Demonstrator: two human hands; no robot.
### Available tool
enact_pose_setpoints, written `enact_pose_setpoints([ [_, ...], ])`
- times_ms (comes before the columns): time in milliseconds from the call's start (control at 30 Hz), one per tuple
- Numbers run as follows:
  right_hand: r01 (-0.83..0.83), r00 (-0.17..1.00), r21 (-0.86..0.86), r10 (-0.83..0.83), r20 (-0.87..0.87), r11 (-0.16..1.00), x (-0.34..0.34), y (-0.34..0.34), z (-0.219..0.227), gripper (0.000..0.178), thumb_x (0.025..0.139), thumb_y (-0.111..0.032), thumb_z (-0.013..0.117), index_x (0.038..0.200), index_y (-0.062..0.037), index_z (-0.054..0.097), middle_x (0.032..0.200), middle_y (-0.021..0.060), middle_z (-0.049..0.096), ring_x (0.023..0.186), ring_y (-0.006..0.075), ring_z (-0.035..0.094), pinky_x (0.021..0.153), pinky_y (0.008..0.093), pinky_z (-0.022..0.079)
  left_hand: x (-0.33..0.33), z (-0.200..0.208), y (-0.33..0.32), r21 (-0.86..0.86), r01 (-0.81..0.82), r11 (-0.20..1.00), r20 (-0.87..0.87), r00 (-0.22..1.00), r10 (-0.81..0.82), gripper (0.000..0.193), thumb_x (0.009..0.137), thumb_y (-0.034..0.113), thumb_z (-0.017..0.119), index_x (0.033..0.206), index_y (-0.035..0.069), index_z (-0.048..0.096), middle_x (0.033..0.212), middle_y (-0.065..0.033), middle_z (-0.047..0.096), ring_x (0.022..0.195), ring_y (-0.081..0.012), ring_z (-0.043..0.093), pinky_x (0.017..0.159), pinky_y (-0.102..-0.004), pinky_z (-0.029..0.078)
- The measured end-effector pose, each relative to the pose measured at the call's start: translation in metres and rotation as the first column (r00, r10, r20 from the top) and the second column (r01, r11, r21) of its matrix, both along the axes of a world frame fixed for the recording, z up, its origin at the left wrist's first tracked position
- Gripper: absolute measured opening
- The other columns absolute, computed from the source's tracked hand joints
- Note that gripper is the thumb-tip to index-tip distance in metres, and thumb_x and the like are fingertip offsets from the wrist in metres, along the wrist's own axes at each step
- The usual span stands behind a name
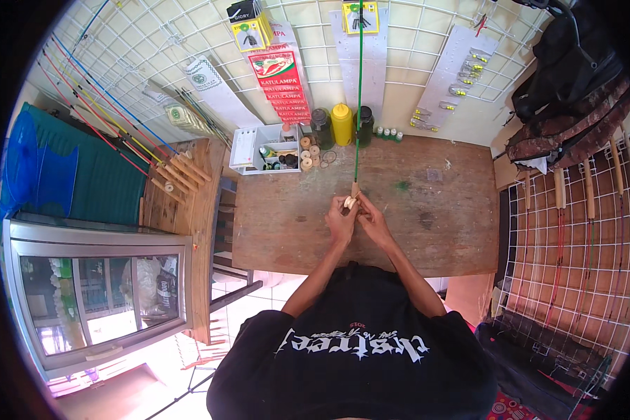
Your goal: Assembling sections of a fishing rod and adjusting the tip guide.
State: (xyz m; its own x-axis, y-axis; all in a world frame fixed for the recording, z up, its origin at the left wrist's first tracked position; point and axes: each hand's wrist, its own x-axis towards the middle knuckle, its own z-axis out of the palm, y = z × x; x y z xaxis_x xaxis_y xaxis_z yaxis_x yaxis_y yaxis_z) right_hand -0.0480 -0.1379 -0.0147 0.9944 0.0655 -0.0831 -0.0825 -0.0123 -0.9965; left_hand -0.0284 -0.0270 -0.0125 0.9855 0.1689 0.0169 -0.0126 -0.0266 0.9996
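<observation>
Green rod front and centre, folks, running from the top edge of the head view straight down to the middle of the bench, its tan grip right at my fingertips! Both hands together now, close in over the wood: my left hand has a pale round piece clamped between thumb and fingers, and my right hand comes in alongside, fingertips pinched at the bottom of that grip. How tightly each one squeezes, I cannot tell. Just beyond, a lovely line-up at the back edge: yellow bottle in the middle, one dark bottle to its left, another dark bottle to its right, the rod crossing in front of that one. Further right, a row of small white-capped bottles! Over on the left, the white organizer sits packed with bits, wooden spools just beside it, and a green smudge marks the bench right of the rod.
</observation>
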Motion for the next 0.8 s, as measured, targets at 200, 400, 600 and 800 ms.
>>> enact_pose_setpoints([
  [200, -0.070, 0.998, 0.027, 0.070, 0.010, 0.997, -0.002, 0.001, -0.003, 0.072, 0.079, 0.008, 0.049, 0.146, -0.0081, 0.028, 0.131, 0.0099, 0.050, 0.091, 0.0144, 0.055, 0.078, 0.0261, 0.048, -0.002, -0.008, -0.004, -0.008, -0.054, 0.999, -0.030, 0.998, 0.054, 0.017, 0.084, 0.001, 0.067, 0.095, -0.003, 0.054, 0.091, -0.0056, 0.063, 0.085, -0.0090, 0.060, 0.074, -0.0236, 0.049],
  [400, -0.073, 0.996, 0.060, 0.076, -0.046, 0.995, -0.006, 0.001, -0.005, 0.074, 0.078, 0.008, 0.049, 0.147, -0.0088, 0.027, 0.133, 0.0083, 0.049, 0.094, 0.0147, 0.055, 0.073, 0.0266, 0.048, -0.006, -0.011, -0.005, 0.035, -0.066, 0.997, -0.012, 0.998, 0.066, 0.019, 0.085, 0.006, 0.066, 0.097, -0.001, 0.054, 0.083, -0.0039, 0.062, 0.080, -0.0085, 0.058, 0.070, -0.0258, 0.048],
  [600, -0.107, 0.991, 0.047, 0.110, -0.075, 0.993, -0.002, -0.009, -0.005, 0.067, 0.082, 0.008, 0.045, 0.145, -0.0068, 0.029, 0.141, 0.0097, 0.041, 0.102, 0.0162, 0.054, 0.084, 0.0300, 0.050, -0.006, -0.001, -0.004, 0.226, -0.043, 0.973, 0.013, 0.999, 0.041, 0.020, 0.085, 0.008, 0.067, 0.097, 0.000, 0.053, 0.085, -0.0042, 0.061, 0.079, -0.0092, 0.058, 0.071, -0.0266, 0.048],
  [800, 0.003, 0.993, 0.082, 0.007, -0.120, 0.997, 0.009, -0.013, 0.011, 0.048, 0.088, 0.000, 0.046, 0.136, -0.0052, 0.047, 0.126, 0.0069, 0.057, 0.102, 0.0126, 0.056, 0.082, 0.0273, 0.048, -0.005, -0.004, 0.000, 0.286, -0.051, 0.957, 0.015, 0.999, 0.049, 0.021, 0.086, 0.010, 0.066, 0.099, 0.001, 0.053, 0.085, -0.0065, 0.062, 0.077, -0.0103, 0.059, 0.071, -0.0279, 0.049],
])
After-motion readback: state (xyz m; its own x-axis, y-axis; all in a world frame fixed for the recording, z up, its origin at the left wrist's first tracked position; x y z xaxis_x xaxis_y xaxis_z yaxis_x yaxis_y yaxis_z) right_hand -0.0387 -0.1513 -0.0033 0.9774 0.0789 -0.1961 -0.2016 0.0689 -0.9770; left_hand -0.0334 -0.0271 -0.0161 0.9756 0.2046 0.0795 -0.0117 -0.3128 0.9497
